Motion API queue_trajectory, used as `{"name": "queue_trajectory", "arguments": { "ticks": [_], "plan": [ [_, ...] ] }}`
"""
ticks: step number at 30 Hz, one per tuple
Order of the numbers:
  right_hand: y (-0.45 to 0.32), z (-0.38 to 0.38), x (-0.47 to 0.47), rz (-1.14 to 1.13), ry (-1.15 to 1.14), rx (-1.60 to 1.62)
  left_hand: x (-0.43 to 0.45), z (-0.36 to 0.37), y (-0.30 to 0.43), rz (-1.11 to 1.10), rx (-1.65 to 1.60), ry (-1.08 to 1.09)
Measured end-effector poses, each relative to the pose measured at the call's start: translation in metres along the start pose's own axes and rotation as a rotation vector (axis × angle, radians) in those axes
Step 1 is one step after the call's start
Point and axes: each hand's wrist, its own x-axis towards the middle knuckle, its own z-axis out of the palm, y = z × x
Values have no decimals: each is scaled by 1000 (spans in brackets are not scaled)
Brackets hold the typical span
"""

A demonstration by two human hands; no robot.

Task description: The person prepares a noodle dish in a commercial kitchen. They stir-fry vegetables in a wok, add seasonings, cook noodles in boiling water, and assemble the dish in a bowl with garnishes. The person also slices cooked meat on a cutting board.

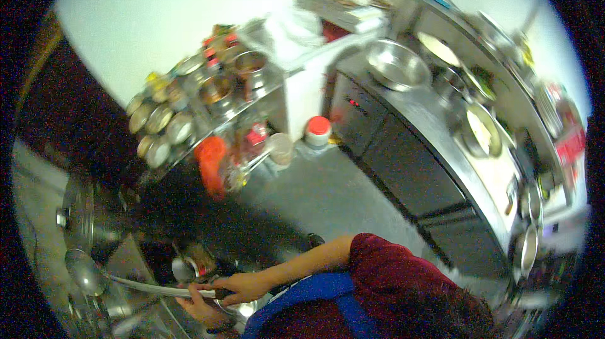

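A long-handled metal ladle (85, 273) reaches out to the lower left, its round bowl at the far end. My right hand (243, 288) is closed round the dark grip at the near end of its handle. My left hand (201, 308) is at the same handle, a little further down the picture, with fingers against it. Beneath my hands a shiny metal vessel (246, 309) partly shows. Beyond the handle stands a light-topped container (183, 269). The view is blurred, so finger details are unclear.
A metal rack with several seasoning bowls (160, 119) stands ahead left, an orange-red container (211, 161) beside it. A red-lidded tub (318, 131) sits on the floor. Along the right runs a steel counter with a large metal bowl (398, 65) and a knife (510, 194).
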Motion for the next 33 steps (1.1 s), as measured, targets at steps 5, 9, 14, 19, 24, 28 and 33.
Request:
{"name": "queue_trajectory", "arguments": {
  "ticks": [5, 9, 14, 19, 24, 28, 33],
  "plan": [
    [9, -32, -79, 110, 365, 61, -11, 82, -31, 24, -6, -638],
    [27, -59, -166, -83, 863, -209, -56, 186, -54, 58, 28, -1158],
    [-19, -108, -292, 47, 1068, 458, -120, 311, -90, 69, 176, -1548],
    [-41, -168, -409, 81, 1366, 579, -177, 421, -135, 2, 284, -1625],
    [-22, -243, -490, 3, 1525, 676, -195, 509, -174, -137, 344, -1620],
    [-40, -310, -525, 12, 1558, 759, -182, 579, -185, -105, 382, -1590],
    [-48, -368, -573, 160, 1578, 698, -142, 709, -180, -11, 281, -1501]
  ]
}}
